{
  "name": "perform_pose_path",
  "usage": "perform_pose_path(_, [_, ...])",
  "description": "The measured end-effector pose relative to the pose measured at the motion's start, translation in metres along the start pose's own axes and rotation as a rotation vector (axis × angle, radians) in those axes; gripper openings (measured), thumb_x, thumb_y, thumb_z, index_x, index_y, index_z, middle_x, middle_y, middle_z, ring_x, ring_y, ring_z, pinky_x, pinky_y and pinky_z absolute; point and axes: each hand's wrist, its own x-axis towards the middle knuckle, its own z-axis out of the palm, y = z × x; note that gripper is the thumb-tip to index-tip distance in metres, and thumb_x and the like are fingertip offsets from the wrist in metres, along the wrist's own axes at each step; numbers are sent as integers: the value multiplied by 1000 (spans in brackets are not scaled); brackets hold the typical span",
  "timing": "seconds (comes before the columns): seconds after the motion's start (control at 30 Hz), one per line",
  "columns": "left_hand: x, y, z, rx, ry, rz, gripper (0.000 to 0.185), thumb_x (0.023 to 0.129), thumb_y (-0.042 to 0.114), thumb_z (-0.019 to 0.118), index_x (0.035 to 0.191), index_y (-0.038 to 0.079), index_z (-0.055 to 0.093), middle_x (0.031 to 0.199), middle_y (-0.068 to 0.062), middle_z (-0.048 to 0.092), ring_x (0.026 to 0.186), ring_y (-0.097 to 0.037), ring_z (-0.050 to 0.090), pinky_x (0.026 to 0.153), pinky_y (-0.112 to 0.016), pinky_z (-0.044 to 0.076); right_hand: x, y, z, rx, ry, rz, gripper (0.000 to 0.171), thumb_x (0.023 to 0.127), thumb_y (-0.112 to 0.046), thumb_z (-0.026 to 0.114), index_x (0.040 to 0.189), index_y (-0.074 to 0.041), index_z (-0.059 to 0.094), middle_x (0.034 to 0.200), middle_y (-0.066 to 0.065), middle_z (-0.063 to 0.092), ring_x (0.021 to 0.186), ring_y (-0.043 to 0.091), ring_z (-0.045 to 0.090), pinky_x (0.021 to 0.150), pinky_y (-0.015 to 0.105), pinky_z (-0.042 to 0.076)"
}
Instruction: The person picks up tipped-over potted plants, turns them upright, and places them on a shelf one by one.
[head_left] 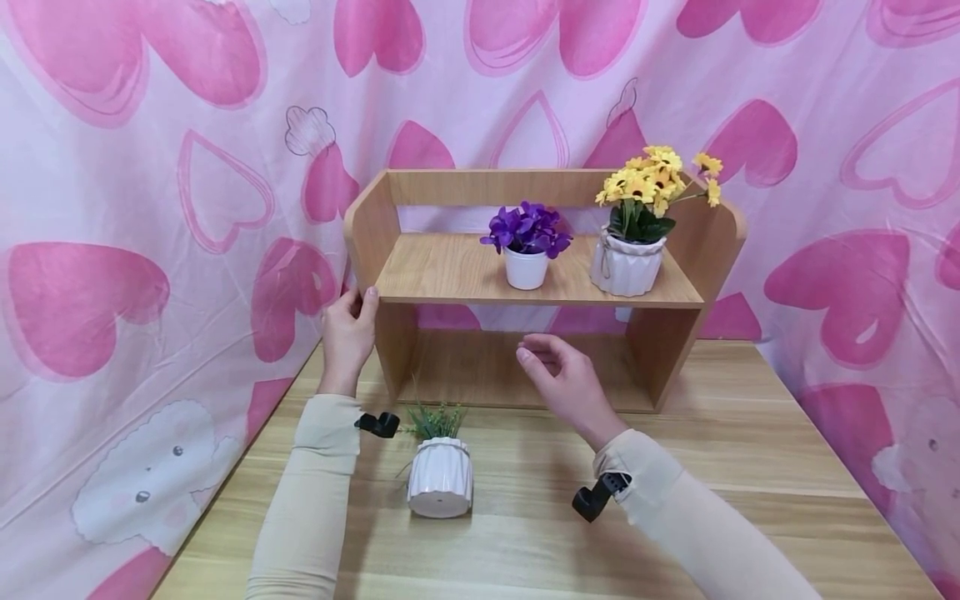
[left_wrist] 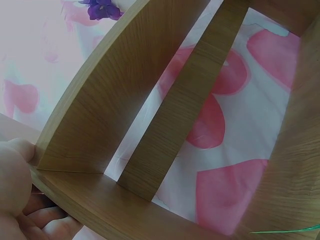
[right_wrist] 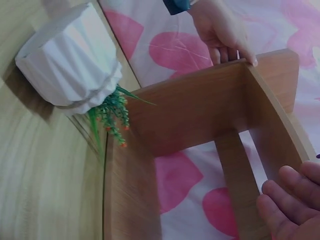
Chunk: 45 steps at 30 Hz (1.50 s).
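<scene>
Bookshelf [head_left: 465, 188] on table [head_left: 540, 558], curtain [head_left: 225, 192] behind. On bookshelf's upper board [head_left: 442, 271]: potted daisies [head_left: 633, 229] at right, other potted flowers [head_left: 527, 250] near middle. Before bookshelf: potted grass [head_left: 440, 467] leftward, right hand [head_left: 567, 383] centrally. Left hand [head_left: 349, 337] at its left side.

A heart-patterned pink curtain [head_left: 450, 96] is hanging behind, potted purple flowers [head_left: 527, 242] are standing just above the frame's centre, potted yellow flowers [head_left: 633, 225] are standing at upper right, and a white-potted green plant [head_left: 441, 467] is lying on the tabletop [head_left: 525, 542], lower centre.

Bright, even head view with soft shadows on the table [head_left: 525, 542]; dimmer, hazier wrist views
</scene>
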Motion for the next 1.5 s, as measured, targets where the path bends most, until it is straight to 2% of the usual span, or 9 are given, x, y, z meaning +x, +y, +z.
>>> perform_pose_path(0.37, [0,1,1,15,-6,-13,51,111,40,59,144,3,68,141,-24,70,128,-36,70,112,-53,56,-9,13,13,-32,-43,52,46,107,-43,66,142,-13,66,134,6,72,123,25,69,107,47,60])
perform_pose_path(0.7, [2,1,2,4,6,3,47,110,38,61,134,0,73,133,-25,74,119,-36,72,106,-53,59,-21,26,34,-61,-78,96,45,105,-41,70,140,-13,68,128,3,74,117,21,70,107,44,60])
perform_pose_path(0.93, [1,-1,2,-3,-2,-19,49,110,39,60,141,2,70,138,-25,71,124,-36,71,110,-53,57,-30,40,54,-74,-112,85,41,106,-38,69,135,-9,70,124,3,75,114,20,70,104,47,59])
perform_pose_path(1.1, [0,-1,1,-18,-11,-29,51,110,39,60,146,4,67,142,-25,69,128,-36,70,112,-53,56,-35,49,63,-95,-158,85,41,106,-40,69,134,-10,71,121,2,76,110,17,70,101,45,60])
perform_pose_path(1.37, [0,-1,1,-1,0,-18,49,110,39,60,143,3,69,138,-24,71,125,-36,71,110,-53,57,-37,57,71,-108,-199,67,41,108,-41,66,133,-9,70,119,5,76,108,18,70,97,43,61])
perform_pose_path(1.5, [0,-2,1,-5,7,-5,48,110,37,60,141,2,70,136,-24,73,122,-36,71,109,-52,57,-40,59,75,-113,-219,48,47,108,-41,65,136,-3,68,122,9,76,108,21,71,97,44,61])
